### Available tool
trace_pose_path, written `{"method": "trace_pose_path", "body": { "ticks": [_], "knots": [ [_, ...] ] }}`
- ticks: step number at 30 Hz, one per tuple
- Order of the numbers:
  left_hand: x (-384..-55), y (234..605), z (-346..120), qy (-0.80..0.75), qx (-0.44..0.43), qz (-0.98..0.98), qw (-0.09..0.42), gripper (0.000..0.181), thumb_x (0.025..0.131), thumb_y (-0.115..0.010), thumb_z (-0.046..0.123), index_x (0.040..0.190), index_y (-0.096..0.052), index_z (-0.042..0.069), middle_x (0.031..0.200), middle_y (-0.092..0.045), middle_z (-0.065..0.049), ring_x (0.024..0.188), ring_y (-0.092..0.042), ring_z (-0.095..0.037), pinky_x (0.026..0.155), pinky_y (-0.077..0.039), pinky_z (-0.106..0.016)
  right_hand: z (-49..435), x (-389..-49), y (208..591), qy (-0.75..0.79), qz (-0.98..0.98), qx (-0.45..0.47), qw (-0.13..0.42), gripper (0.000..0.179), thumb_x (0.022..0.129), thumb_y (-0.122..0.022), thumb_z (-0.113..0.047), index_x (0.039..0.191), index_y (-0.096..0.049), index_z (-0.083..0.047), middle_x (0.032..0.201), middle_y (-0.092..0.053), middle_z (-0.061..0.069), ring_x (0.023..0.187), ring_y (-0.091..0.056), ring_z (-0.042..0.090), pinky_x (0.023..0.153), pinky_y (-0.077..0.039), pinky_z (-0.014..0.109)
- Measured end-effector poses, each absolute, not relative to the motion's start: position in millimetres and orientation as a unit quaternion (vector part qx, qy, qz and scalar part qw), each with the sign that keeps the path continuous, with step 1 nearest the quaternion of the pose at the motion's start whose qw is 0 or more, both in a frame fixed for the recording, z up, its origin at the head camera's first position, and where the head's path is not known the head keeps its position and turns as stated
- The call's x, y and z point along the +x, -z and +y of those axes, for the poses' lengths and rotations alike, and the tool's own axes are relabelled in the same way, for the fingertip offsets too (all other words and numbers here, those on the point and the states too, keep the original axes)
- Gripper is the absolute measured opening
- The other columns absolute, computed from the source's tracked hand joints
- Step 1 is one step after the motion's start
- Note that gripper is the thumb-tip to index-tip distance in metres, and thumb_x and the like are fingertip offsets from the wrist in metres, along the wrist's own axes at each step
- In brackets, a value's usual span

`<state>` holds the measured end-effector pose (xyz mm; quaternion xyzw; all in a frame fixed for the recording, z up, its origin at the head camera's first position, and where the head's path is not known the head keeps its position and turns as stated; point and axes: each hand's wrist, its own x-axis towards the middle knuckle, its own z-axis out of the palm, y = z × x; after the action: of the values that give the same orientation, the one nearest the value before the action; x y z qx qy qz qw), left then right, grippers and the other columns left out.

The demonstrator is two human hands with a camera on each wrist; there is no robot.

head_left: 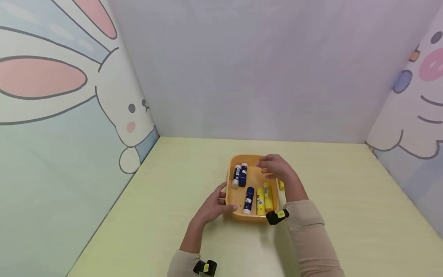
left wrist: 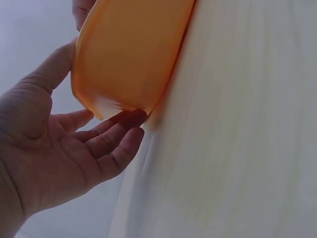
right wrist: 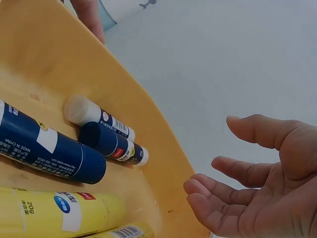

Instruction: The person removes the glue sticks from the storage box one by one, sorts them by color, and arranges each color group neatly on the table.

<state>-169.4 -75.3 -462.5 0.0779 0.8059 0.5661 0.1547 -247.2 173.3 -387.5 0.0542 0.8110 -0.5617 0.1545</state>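
Main risk: rolling. The tray (head_left: 253,179) is mid-worktop (head_left: 173,192), short of the far edge; can't tell if it sits quite flat. L hand (head_left: 214,207) pinches its near-left corner, thumb over the rim, fingers against the outside, so a lift there would prob tip the contents toward the right edge. R hand (head_left: 277,167) hovers by the tray's far-right corner, fingers loosely bent, wide gap to thumb, nothing held. Its forearm is close to the loose yellow glue stick (head_left: 281,185) lying just outside the tray's right edge; a careless sweep could send that off across the worktop. The wrist strap (head_left: 277,216) nr the near-right corner might also catch the rim.

Materials: tray looks like smooth, thin orange plastic, rounded corners, low flared walls, a few specks on the floor. Glue sticks = slick plastic cylinders w/ printed labels: two navy ones (head_left: 243,174) side by side toward the far-left corner, a third navy one (head_left: 248,200) nr the near edge, two yellow ones (head_left: 260,201) beside it toward the near-right corner. Worktop pale yellow, faintly streaked.
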Motion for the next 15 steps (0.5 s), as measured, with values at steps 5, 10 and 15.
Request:
{"method": "trace_pose_path", "body": {
  "ticks": [5, 10, 15],
  "knots": [
    [-168.8, 459.7, -73.0, -0.571, 0.083, 0.801, 0.16, 0.09, 0.076, -0.079, 0.027, 0.147, -0.025, 0.021, 0.117, -0.052, -0.012, 0.1, -0.058, -0.023, 0.083, -0.047, -0.044, 169.5, -253.5, 387.6, 0.561, 0.807, 0.07, 0.172, 0.054, 0.09, -0.062, -0.024, 0.134, -0.042, 0.0, 0.126, -0.049, 0.02, 0.111, -0.049, 0.037, 0.088, -0.045, 0.044],
    [-167.3, 454.4, -72.0, -0.57, 0.081, 0.802, 0.162, 0.09, 0.076, -0.079, 0.026, 0.148, -0.024, 0.022, 0.119, -0.052, -0.012, 0.101, -0.057, -0.024, 0.083, -0.047, -0.046, 166.8, -260.4, 386.7, 0.577, 0.791, 0.072, 0.188, 0.055, 0.09, -0.062, -0.022, 0.134, -0.04, 0.001, 0.13, -0.045, 0.023, 0.114, -0.047, 0.038, 0.089, -0.045, 0.044],
    [-167.2, 451.1, -72.0, -0.565, 0.083, 0.805, 0.161, 0.091, 0.076, -0.079, 0.025, 0.148, -0.024, 0.021, 0.118, -0.052, -0.012, 0.1, -0.057, -0.024, 0.082, -0.047, -0.046, 161.4, -266.9, 386.8, 0.569, 0.795, 0.073, 0.196, 0.05, 0.091, -0.061, -0.021, 0.132, -0.043, 0.001, 0.129, -0.046, 0.023, 0.112, -0.049, 0.037, 0.087, -0.046, 0.044]
  ]
}}
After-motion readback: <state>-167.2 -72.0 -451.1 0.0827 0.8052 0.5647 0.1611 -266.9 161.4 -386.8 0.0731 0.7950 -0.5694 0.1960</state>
